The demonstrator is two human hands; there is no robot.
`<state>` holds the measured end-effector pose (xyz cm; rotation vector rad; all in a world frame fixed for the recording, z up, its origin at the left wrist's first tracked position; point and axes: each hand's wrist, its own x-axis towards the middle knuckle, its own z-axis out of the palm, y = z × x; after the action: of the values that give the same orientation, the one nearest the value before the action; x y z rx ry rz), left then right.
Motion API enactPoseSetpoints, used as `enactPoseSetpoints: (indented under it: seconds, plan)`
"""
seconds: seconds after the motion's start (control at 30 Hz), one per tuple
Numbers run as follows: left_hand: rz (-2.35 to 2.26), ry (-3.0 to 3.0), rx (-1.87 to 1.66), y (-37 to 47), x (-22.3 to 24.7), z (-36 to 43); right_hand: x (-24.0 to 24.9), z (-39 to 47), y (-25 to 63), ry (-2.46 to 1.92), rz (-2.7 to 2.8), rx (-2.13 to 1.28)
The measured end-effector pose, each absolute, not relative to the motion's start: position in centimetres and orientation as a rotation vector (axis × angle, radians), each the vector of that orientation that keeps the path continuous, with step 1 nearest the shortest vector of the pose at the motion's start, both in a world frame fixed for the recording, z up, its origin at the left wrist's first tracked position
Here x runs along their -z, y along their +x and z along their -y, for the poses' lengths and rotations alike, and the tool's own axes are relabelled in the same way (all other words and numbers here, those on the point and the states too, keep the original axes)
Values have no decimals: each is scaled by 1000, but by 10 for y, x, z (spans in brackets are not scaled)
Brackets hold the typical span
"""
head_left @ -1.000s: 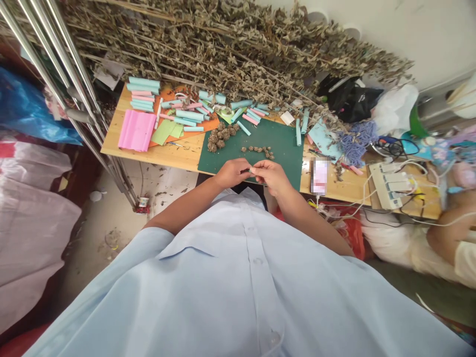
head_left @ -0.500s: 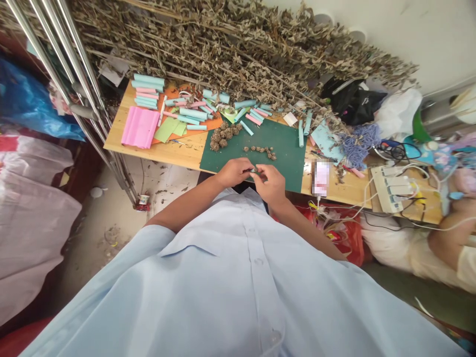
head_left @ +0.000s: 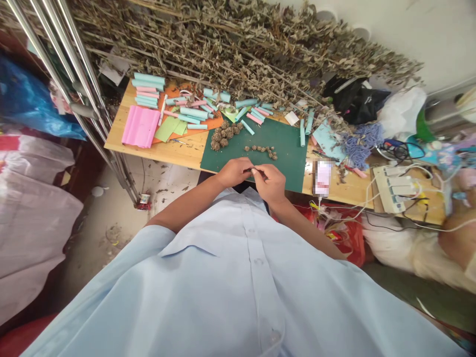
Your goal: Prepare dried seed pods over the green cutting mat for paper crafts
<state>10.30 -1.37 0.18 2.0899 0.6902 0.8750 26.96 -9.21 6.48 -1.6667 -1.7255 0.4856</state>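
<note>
My left hand (head_left: 236,172) and my right hand (head_left: 269,181) meet at the fingertips over the front edge of a dark green mat (head_left: 286,163). Both are closed in a pinch, and whatever lies between the fingers is too small and hidden to make out. Behind my left hand, a heap of brown crumbly balls (head_left: 224,135) rests on the mat. A row of smaller brown pieces (head_left: 261,149) lies just beyond my fingertips.
Blue and pink paper rolls (head_left: 193,113) and a pink sheet (head_left: 140,127) lie at the table's left and back. Dried plants (head_left: 223,54) are piled behind. A phone (head_left: 323,178), power strip (head_left: 389,188) and cables are on the right; metal poles (head_left: 80,94) stand left.
My fingertips have drawn closer together, and the small dark greenish thing seen between them is now hidden. At the right edge, another person's arm has shifted slightly.
</note>
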Motion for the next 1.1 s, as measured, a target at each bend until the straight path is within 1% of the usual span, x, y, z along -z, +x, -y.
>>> enactPoseSetpoints:
  seconds: [0.1,0.23,0.33,0.5,0.87,1.1]
  plan:
    - [-693,2084,-877,103,-2,14,-67,87,269,-1714,1471,-680]
    - [-697,2094,-870,102,-3,15,-70,75,271,-1761,1078,-1156]
    - [-677,2092,-894,102,-1,15,-73,69,272,-1746,962,-1309]
    - [-669,2077,-930,103,1,15,-75,69,271,-1704,936,-1309]
    - [-662,2061,-925,102,-4,15,-57,92,277,-1685,1161,-1065]
    - [-658,2054,-930,102,-1,15,-54,92,276,-1571,1426,-726]
